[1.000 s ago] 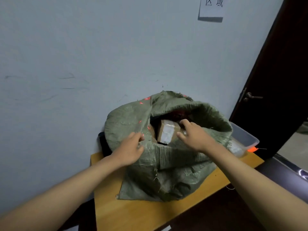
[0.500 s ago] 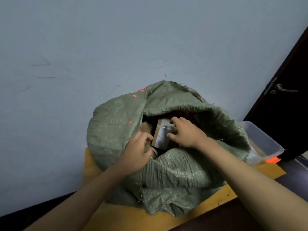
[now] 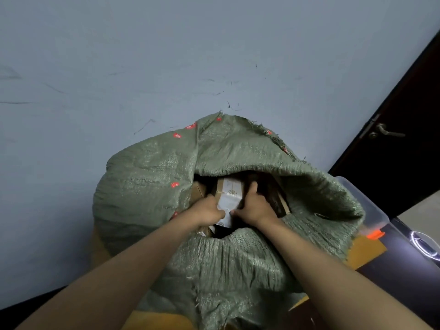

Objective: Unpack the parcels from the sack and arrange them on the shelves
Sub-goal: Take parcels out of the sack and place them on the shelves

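The parcel [image 3: 229,195] is gripped from both sides by the left hand [image 3: 209,211] and right hand [image 3: 254,207] inside the sack [image 3: 147,186] mouth, its long axis pointing away from the person.

A green woven sack [image 3: 152,186] with small red marks sits slumped in the frame's lower centre, its mouth gaping open. Inside the mouth, a brown cardboard parcel [image 3: 229,195] with a white label stands tilted, another brown parcel [image 3: 198,190] just left of it.

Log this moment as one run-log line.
left hand: grips parcel | right hand: grips parcel | parcel: inside sack | shelves: unseen
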